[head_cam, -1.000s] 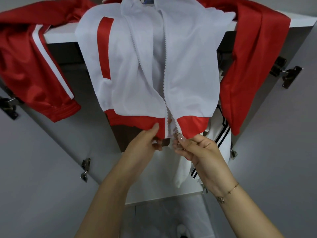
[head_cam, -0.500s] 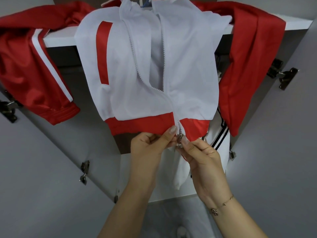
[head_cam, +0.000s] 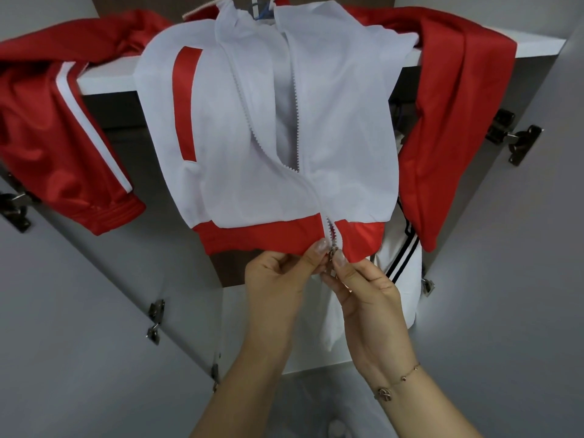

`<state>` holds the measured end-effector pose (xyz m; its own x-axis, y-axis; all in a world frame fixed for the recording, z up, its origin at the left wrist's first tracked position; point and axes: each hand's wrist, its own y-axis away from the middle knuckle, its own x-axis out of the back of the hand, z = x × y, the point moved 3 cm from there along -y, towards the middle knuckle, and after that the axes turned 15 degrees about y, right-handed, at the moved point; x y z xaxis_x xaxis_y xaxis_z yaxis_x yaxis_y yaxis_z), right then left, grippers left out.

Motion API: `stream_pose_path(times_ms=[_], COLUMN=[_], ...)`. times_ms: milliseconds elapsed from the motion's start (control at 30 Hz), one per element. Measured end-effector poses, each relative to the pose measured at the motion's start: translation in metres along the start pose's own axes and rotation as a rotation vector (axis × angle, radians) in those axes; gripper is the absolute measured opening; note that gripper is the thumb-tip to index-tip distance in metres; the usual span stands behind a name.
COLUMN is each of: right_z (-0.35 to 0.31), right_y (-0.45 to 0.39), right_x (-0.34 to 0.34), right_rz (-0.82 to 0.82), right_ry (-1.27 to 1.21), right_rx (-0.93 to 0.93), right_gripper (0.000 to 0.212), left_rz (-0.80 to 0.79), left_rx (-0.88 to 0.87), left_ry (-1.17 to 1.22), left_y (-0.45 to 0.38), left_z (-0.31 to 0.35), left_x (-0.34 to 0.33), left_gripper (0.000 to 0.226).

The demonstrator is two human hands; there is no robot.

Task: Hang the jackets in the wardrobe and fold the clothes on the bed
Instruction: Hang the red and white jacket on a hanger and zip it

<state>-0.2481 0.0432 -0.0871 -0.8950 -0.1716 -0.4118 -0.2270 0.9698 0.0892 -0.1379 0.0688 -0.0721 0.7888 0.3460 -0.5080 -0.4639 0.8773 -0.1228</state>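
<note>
A white jacket (head_cam: pixel 246 159) with red hem, red sleeves and a red chest stripe hangs on a blue hanger (head_cam: pixel 260 11) inside the wardrobe. Its front zip is undone from the collar down to just above the hem. My left hand (head_cam: pixel 281 276) pinches the red hem beside the zip's lower end. My right hand (head_cam: pixel 363 286) pinches the metal zip slider (head_cam: pixel 332 251) at the hem's bottom edge. The jacket's red sleeves drape over the shelf on both sides.
A white wardrobe shelf (head_cam: pixel 107 82) runs across the top. Grey wardrobe doors (head_cam: pixel 79 311) stand open left and right, with metal hinges (head_cam: pixel 512 137). Behind the jacket hangs a white garment with black stripes (head_cam: pixel 401 267). The floor shows below.
My hands have brought the two hem edges together at the zip's base. The right hand has gone from holding the hem to pinching the slider, and the view has shifted slightly.
</note>
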Motion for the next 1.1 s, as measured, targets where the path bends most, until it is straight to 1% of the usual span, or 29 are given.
stream_pose_path(times_ms=[100, 167, 233, 267, 367, 433, 467, 533, 600, 667, 700, 733, 800, 833, 867, 933, 1000, 1033, 1100], right_z=[0.005, 0.005, 0.004, 0.003, 0.001, -0.003, -0.005, -0.008, -0.012, -0.017, -0.020, -0.023, -0.032, -0.039, -0.048, -0.074, -0.109, -0.127, -0.155], right_y=[-0.001, -0.003, -0.007, -0.009, -0.012, -0.012, -0.011, -0.010, -0.009, -0.010, -0.012, -0.013, -0.016, -0.017, -0.022, -0.036, -0.055, -0.065, -0.082], right_x=[-0.001, -0.002, -0.003, -0.003, 0.004, 0.012, 0.014, 0.015, 0.013, 0.010, 0.009, 0.007, 0.000, -0.004, -0.007, -0.017, -0.033, -0.043, -0.060], right_rz=[0.042, 0.068, 0.068, 0.061, 0.041, 0.015, -0.014, -0.070, -0.080, -0.096, -0.127, -0.188, -0.381, -0.472, -0.532, -0.588, -0.615, -0.608, -0.579], right_ry=[-0.034, -0.043, -0.017, 0.030, 0.276, 0.414, 0.480, 0.604, 0.671, 0.668, 0.624, 0.559, 0.404, 0.332, 0.277, 0.219, 0.226, 0.289, 0.517], right_rx=[-0.052, -0.042, -0.021, -0.022, -0.067, -0.082, -0.074, -0.033, 0.004, -0.019, -0.083, -0.191, -0.448, -0.539, -0.586, -0.590, -0.524, -0.475, -0.382], right_gripper=[0.015, 0.013, 0.016, 0.020, 0.028, 0.031, 0.030, 0.021, 0.013, 0.017, 0.023, 0.028, 0.029, 0.026, 0.025, 0.027, 0.024, 0.020, 0.018], left_rz=[0.015, 0.023, 0.023, 0.020, 0.028, 0.048, 0.051, 0.042, 0.040, 0.048, 0.054, 0.060, 0.065, 0.065, 0.064, 0.056, 0.069, 0.074, 0.030], left_rx=[-0.031, -0.044, -0.055, -0.051, -0.012, -0.008, -0.006, 0.000, 0.009, 0.008, 0.001, -0.006, -0.027, -0.038, -0.049, -0.048, -0.001, 0.048, 0.140], left_ry=[-0.117, -0.190, -0.213, -0.213, -0.229, -0.249, -0.259, -0.279, -0.293, -0.316, -0.331, -0.340, -0.351, -0.358, -0.372, -0.437, -0.471, -0.480, -0.524], left_y=[-0.001, -0.002, -0.004, -0.007, -0.013, -0.014, -0.013, -0.014, -0.015, -0.015, -0.015, -0.014, -0.012, -0.012, -0.012, -0.011, -0.010, -0.010, -0.012], left_z=[-0.005, -0.008, -0.008, -0.008, -0.008, -0.009, -0.010, -0.012, -0.013, -0.011, -0.010, -0.009, -0.007, -0.006, -0.006, -0.004, -0.004, -0.001, 0.010], left_x=[0.002, 0.003, 0.004, 0.006, 0.011, 0.013, 0.014, 0.014, 0.016, 0.018, 0.018, 0.019, 0.021, 0.022, 0.024, 0.026, 0.028, 0.030, 0.034], left_gripper=[0.020, 0.020, 0.019, 0.019, 0.023, 0.024, 0.025, 0.025, 0.021, 0.015, 0.015, 0.018, 0.021, 0.023, 0.026, 0.031, 0.028, 0.028, 0.034])
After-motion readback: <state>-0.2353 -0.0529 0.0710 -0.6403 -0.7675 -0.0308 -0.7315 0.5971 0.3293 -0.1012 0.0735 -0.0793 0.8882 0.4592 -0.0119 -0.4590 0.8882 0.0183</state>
